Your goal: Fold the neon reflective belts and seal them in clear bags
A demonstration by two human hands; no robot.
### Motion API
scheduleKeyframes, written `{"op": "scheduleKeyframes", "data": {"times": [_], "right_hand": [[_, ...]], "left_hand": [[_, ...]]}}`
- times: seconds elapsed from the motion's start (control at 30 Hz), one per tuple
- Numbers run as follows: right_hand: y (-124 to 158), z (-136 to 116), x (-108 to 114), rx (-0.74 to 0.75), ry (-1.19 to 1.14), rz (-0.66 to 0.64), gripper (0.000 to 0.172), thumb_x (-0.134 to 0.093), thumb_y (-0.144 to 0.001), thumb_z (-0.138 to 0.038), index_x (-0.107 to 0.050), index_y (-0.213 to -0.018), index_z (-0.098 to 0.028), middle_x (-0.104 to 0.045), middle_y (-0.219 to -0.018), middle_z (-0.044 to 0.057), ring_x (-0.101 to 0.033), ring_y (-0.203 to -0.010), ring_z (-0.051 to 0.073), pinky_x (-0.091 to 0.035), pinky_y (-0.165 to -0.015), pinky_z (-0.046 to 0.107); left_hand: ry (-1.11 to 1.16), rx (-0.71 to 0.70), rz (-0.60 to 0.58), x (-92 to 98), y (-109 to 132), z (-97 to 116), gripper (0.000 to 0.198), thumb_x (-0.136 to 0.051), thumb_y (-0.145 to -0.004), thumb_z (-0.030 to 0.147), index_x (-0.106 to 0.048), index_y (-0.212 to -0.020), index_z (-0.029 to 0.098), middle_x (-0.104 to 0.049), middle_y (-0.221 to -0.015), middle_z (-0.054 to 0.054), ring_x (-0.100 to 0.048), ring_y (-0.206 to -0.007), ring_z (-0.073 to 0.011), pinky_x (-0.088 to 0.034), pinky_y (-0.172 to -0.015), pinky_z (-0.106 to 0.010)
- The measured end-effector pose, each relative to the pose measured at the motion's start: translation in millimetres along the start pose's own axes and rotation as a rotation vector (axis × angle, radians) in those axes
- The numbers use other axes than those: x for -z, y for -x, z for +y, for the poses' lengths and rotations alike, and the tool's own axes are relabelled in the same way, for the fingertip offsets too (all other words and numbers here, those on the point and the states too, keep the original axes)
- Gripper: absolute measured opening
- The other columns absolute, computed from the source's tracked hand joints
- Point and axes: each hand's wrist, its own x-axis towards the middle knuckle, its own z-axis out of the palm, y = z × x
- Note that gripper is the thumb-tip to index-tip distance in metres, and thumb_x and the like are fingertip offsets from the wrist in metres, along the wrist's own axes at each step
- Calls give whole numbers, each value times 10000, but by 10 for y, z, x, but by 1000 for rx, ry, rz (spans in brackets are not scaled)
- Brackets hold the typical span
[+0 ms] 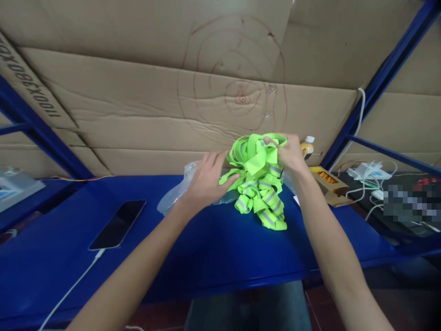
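A tangled bundle of neon-green reflective straps (257,165) with grey stripes is bunched above the blue shelf. My right hand (287,151) grips the upper right of the bundle, its fingers closed around some of the strap. At the left side of the bundle is my left hand (210,179), its fingers spread and the thumb against the green material. Behind my left hand lies a clear plastic bag (175,188), partly hidden by the hand and the straps.
A phone (117,225) on a white charging cable lies on the blue shelf (213,257) at left. Toward the right stand a small bottle (307,146) and an open cardboard box (329,186). Tangled white cables (367,184) lie beyond. Cardboard (138,101) walls the back, between blue posts.
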Motion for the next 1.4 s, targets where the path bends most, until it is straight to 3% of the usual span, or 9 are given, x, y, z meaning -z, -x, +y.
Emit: {"op": "scheduleKeyframes", "data": {"times": [0.17, 0.27, 0.4, 0.53, 0.7, 0.83, 0.93, 1.13, 1.4], "right_hand": [[-132, -286, -70, 12, -438, 35, 369, -916, -737, -528, -708, -779, -225, -711, -733, -5, -648, -644, 155, -570, -645, 306], [-104, -344, -31, -52, -488, -63, 465, -931, -707, -595, -638, -725, -235, -629, -657, -27, -595, -584, 141, -538, -589, 298], [-100, -259, 142, -24, -223, -79, 575, -853, -767, -727, -570, -646, -241, -523, -573, -38, -486, -513, 124, -422, -502, 279], [-171, -145, 323, 117, 247, 133, 546, -747, -870, -736, -663, -696, -224, -570, -600, 0, -528, -586, 167, -481, -610, 331], [-50, -362, 256, 356, 444, 228, 465, -711, -938, -668, -756, -952, -205, -775, -1012, 106, -697, -942, 254, -556, -932, 434], [112, -563, 126, 388, 427, -221, 532, -793, -884, -639, -743, -1184, -203, -784, -1088, 85, -711, -944, 241, -566, -890, 396], [106, -519, 116, 336, 436, -353, 459, -843, -861, -521, -726, -1178, -209, -764, -965, 42, -684, -827, 215, -560, -828, 379], [63, -442, 203, 265, 168, -324, 360, -927, -795, -498, -688, -904, -251, -675, -818, -1, -624, -761, 182, -554, -729, 333], [-126, -239, 259, 168, -224, -43, 280, -844, -843, -436, -655, -800, -234, -689, -867, 12, -668, -808, 152, -606, -802, 327]], "left_hand": [[289, -21, 207, 46, -596, 153, 811, -767, -929, 429, -412, -1624, 210, -529, -1645, -178, -522, -1506, -368, -413, -1250, -511], [367, -125, 112, 77, -806, 205, 797, -896, -787, 442, -583, -1481, 205, -669, -1480, -144, -629, -1355, -378, -476, -1168, -477], [559, -63, -2, -5, -823, 165, 406, -840, -804, 458, -734, -1059, 161, -782, -1058, -65, -715, -1001, -286, -560, -906, -359], [913, 222, -113, -93, -743, 33, 327, -812, -755, 464, -692, -813, 165, -724, -767, -35, -677, -724, -211, -525, -622, -265], [1122, 518, -202, 11, -705, 86, 389, -882, -704, 441, -755, -950, 167, -756, -784, -64, -691, -631, -204, -550, -545, -265], [1115, 538, -267, 123, -688, 191, 351, -884, -719, 420, -763, -918, 157, -757, -771, -70, -670, -578, -192, -550, -515, -273], [1118, 521, -253, 168, -666, 158, 378, -896, -682, 399, -780, -941, 149, -775, -813, -88, -717, -652, -227, -588, -576, -304], [1085, 427, -272, 222, -644, -1, 381, -876, -705, 414, -792, -963, 147, -797, -878, -134, -775, -799, -334, -630, -682, -408], [1046, 389, -5, 215, -685, -13, 344, -793, -671, 312, -748, -982, 173, -779, -923, -74, -712, -756, -233, -569, -635, -308]]}}
